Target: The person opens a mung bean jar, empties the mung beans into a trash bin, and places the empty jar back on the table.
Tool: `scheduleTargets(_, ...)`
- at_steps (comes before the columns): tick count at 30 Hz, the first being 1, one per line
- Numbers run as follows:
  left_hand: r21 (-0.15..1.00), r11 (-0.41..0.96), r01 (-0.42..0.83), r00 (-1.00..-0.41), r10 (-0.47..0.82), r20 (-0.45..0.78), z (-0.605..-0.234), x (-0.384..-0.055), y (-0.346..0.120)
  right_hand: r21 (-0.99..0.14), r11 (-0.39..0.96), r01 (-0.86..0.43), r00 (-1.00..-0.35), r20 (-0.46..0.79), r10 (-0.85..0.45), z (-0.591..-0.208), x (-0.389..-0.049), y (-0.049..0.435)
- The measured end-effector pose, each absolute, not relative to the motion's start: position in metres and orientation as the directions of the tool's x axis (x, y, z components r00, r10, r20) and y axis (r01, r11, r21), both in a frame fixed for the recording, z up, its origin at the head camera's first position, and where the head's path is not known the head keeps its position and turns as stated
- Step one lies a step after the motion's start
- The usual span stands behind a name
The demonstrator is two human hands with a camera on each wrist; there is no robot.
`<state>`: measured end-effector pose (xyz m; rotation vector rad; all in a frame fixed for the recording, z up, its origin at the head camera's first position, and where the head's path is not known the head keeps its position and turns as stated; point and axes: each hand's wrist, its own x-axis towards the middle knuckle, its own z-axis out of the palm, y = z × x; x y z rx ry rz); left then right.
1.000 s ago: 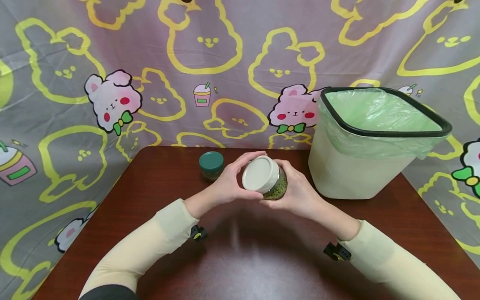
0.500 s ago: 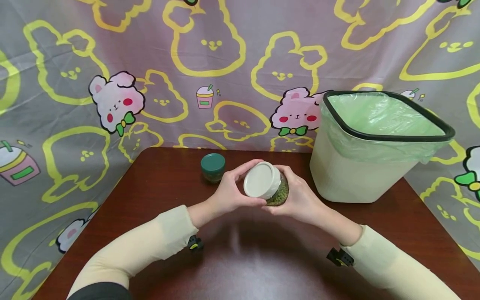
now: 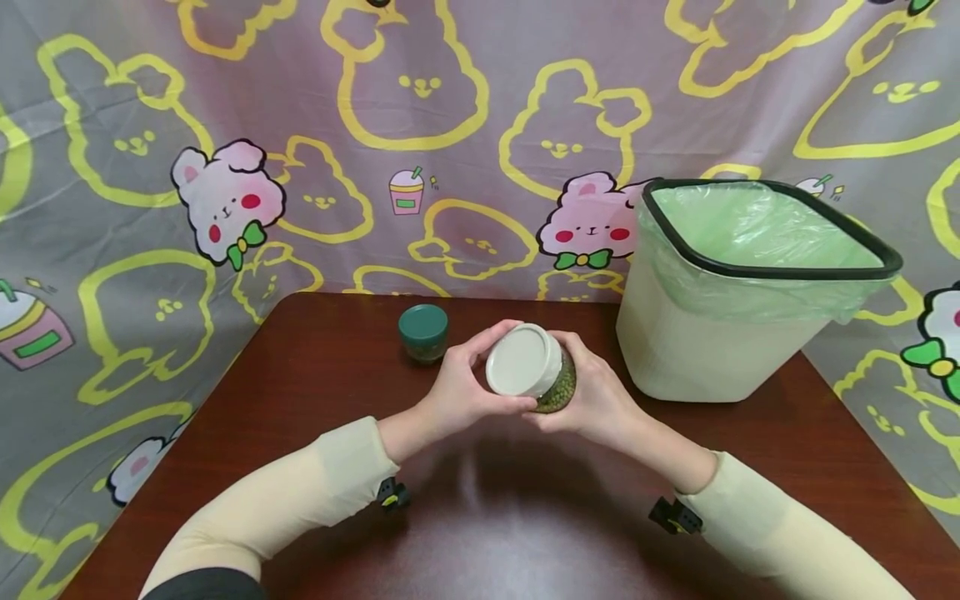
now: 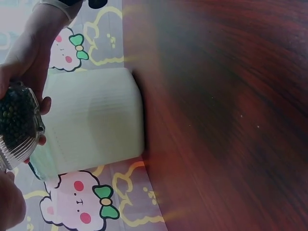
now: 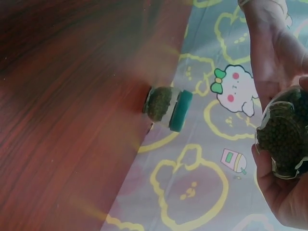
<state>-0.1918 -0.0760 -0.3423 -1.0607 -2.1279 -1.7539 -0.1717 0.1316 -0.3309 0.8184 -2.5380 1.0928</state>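
A glass jar with a pale off-white lid is held tilted above the table, between both hands. Green beans show through its glass. My left hand grips the lid from the left, thumb along its lower edge and fingers round the far side. From the right, my right hand holds the glass body. The lid sits on the jar. In the right wrist view the held jar shows its bean-filled glass; the left wrist view catches only part of that glass jar.
A second glass jar with a dark green lid stands upright behind my left hand; beans are inside it. At the right stands a cream bin with a black rim and green liner. A patterned cloth hangs behind the brown table.
Both hands and the jar have come down slightly over the last second, mostly in its first half. Their grip looks the same, and the head view has shifted a little.
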Motion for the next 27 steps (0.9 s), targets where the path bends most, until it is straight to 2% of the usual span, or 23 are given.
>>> scheduleTargets(10, 0.757, 0.094, 0.647, -0.73, 0.363, 0.579, -0.338, -0.19, -0.075, -0.538, 0.613, -0.579, -0.808, 0.481, -0.341, -0.329, -0.171, 0.127)
scheduleTargets(16, 0.793, 0.096, 0.601, -0.779, 0.292, 0.555, -0.336, -0.186, -0.067, -0.523, 0.634, -0.57, -0.809, 0.492, -0.321, -0.329, -0.174, 0.127)
scheduleTargets(19, 0.819, 0.072, 0.57, -0.794, 0.304, 0.526, -0.335, -0.186, -0.063, -0.528, 0.617, -0.584, -0.805, 0.478, -0.352, -0.326, -0.177, 0.133)
scheduleTargets(22, 0.803, 0.073, 0.592, -0.761, 0.38, 0.527, -0.334, -0.191, -0.064, -0.532, 0.594, -0.604, -0.794, 0.465, -0.391, -0.323, -0.18, 0.14)
scheduleTargets(27, 0.719, 0.084, 0.69, -0.645, 0.522, 0.558, -0.329, -0.203, -0.078, -0.568, 0.53, -0.63, -0.776, 0.433, -0.458, -0.317, -0.181, 0.146)
